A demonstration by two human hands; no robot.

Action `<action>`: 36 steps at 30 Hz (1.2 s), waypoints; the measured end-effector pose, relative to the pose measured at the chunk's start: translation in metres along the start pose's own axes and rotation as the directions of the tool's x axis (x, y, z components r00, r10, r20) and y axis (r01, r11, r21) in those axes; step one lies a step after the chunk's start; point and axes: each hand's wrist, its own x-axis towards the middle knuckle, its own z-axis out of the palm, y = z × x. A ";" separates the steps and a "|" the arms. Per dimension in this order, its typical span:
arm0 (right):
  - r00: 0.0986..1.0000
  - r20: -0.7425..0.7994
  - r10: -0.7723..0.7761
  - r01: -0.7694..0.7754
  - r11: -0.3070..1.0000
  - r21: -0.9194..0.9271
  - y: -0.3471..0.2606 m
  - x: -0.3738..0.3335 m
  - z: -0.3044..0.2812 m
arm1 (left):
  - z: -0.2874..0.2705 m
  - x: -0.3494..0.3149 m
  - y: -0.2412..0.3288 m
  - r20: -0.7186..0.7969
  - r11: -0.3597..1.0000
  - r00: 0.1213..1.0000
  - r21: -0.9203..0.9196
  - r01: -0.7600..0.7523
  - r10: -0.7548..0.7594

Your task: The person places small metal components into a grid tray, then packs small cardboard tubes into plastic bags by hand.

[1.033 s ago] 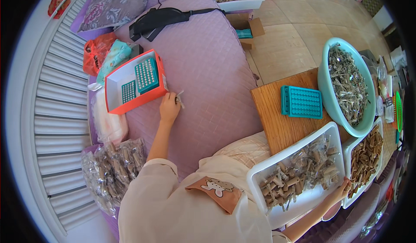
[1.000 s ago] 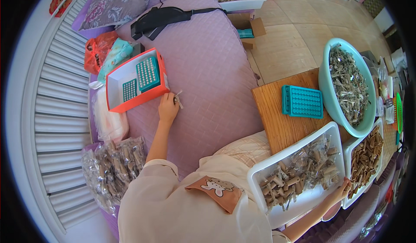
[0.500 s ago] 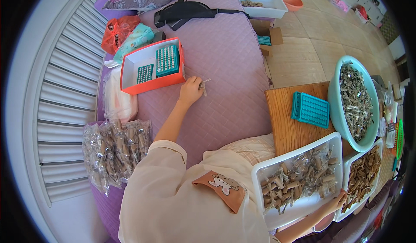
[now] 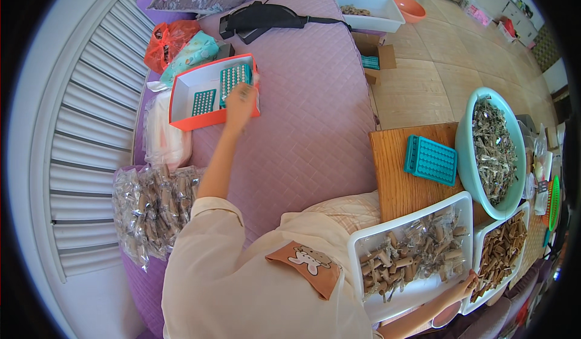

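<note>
My left hand, smeared by motion, is over the right end of an orange-rimmed white box. Its fingers look closed, with a pale see-through blur at their tips that looks like a small clear packet. Inside the box are a teal tray dotted with white rounds, partly behind the hand, and a smaller teal tray of the same kind. My right hand is closed on the near right corner of a white tray. Several brown cylinders in clear wrappers lie in it.
A wooden table holds a teal moulded tray and a light-blue basin of wrapped pieces. Another white tray of brown pieces stands at right. Bagged cylinders lie at left; a black waist bag lies farther off.
My left hand has moved left and away from me, from the purple cover to over the orange-rimmed box. My right hand stays on the tray's corner. The view has shifted slightly.
</note>
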 end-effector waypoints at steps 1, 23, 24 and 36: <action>1.000 0.003 -0.002 0.002 1.000 0.002 0.001 0.001 0.002 | -0.019 0.014 -0.008 -0.050 0.994 0.996 -0.075 0.076 -0.080; 0.999 -0.027 -0.027 0.023 0.988 -0.153 0.018 0.017 -0.003 | -0.150 0.121 -0.179 0.160 0.491 0.942 0.871 0.005 -0.294; 0.999 -0.041 -0.017 0.011 0.991 -0.134 0.018 0.018 -0.003 | -0.151 0.122 -0.182 0.169 0.483 0.942 0.876 -0.008 -0.291; 0.996 -0.022 -0.083 0.077 0.978 -0.193 0.070 0.052 -0.025 | -0.132 0.106 -0.212 0.080 0.242 0.990 0.969 -0.049 -0.119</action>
